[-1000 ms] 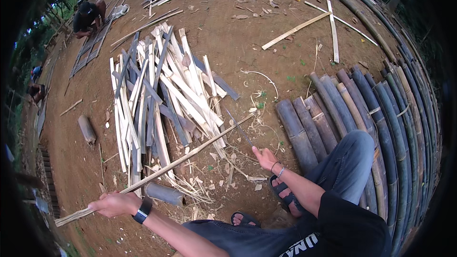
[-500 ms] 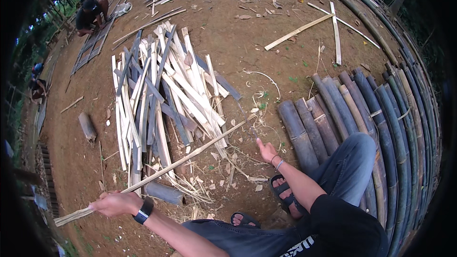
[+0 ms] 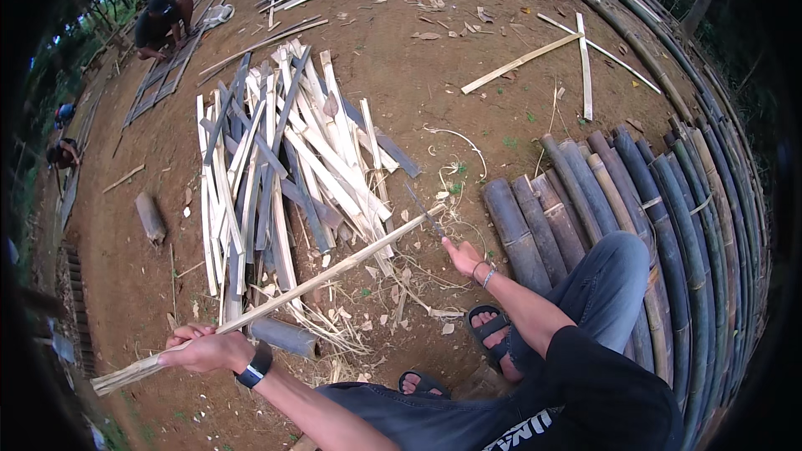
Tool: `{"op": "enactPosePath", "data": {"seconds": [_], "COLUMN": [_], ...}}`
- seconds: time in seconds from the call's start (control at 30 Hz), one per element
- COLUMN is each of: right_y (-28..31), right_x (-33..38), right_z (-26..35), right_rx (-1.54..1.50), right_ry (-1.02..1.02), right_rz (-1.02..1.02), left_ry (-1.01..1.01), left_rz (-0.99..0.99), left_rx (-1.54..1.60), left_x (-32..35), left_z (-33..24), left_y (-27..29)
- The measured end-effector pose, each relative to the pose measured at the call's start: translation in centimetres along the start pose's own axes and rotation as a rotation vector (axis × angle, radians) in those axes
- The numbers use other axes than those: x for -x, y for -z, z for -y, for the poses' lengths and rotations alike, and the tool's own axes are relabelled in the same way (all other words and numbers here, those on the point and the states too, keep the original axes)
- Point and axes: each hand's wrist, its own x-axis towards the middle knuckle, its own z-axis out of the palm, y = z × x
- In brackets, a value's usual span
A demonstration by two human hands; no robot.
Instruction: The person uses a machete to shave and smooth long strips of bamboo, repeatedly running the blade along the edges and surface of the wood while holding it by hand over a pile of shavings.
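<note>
A long pale bamboo strip (image 3: pixel 326 274) slants from the lower left up to the middle of the view. My left hand (image 3: pixel 207 350), with a dark wristband, is closed round it near its lower left end. My right hand (image 3: pixel 462 257) grips a knife, its handle mostly hidden in the fist. The thin dark knife blade (image 3: pixel 422 207) points up and left and crosses the strip close to its far end; whether it cuts into the wood I cannot tell. Beneath and beyond the strip lies a heap of split bamboo slats (image 3: pixel 292 150), pale and grey.
Dark bamboo poles (image 3: pixel 576 192) lie in a row along the right, beside my bent knee. A short bamboo piece (image 3: pixel 284 336) rests below the strip, another bamboo piece (image 3: pixel 150 217) farther left. Thin shavings (image 3: pixel 338 330) litter the dirt. A person (image 3: pixel 161 25) crouches over a slatted frame, far left.
The knife, smeared earlier, now shows plainly across the strip's far end. My right hand has shifted slightly left and up. My left hand keeps its hold, and its fingers have lifted a little.
</note>
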Motion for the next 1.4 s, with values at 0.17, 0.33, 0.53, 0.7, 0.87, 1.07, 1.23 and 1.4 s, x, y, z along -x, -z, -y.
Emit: {"op": "enactPosePath", "data": {"seconds": [0.17, 0.33, 0.53, 0.7, 0.87, 1.07, 1.23, 1.4], "right_y": [-1.1, 1.4, -2.2, -0.3, -2.7, -1.7, -3.3, -0.8], "right_x": [5.8, 0.3, 4.2, 1.1, 6.4, -0.8, 0.4, -1.1], "right_z": [0.9, -2.4, -3.1, -2.3, -0.8, -1.9, -3.3, -0.3], "right_rx": [0.04, 0.04, 0.031, -0.111, -0.031, -0.038, 0.02, -0.15], "right_ry": [0.227, -0.066, 0.083, -0.067, 0.152, -0.078, 0.093, -0.232], "right_rz": [0.115, 0.043, 0.055, 0.037, 0.045, -0.023, -0.126, 0.08], "left_ry": [-0.001, 0.04, 0.022, 0.037, 0.032, 0.035, 0.034, 0.009], "left_rz": [0.05, 0.077, 0.057, 0.084, 0.103, 0.075, 0.065, 0.078], "left_rx": [0.069, 0.148, 0.11, 0.153, 0.183, 0.168, 0.155, 0.146], "left_x": [-0.2, 0.5, 0.9, 1.1, 1.1, 1.6, 1.3, 0.8], "left_z": [-0.2, -0.5, -1.7, -1.4, -2.0, -1.9, -1.8, -1.5], "left_y": [0.7, 0.5, -0.4, 0.2, 0.6, 0.5, 0.0, 0.0]}}
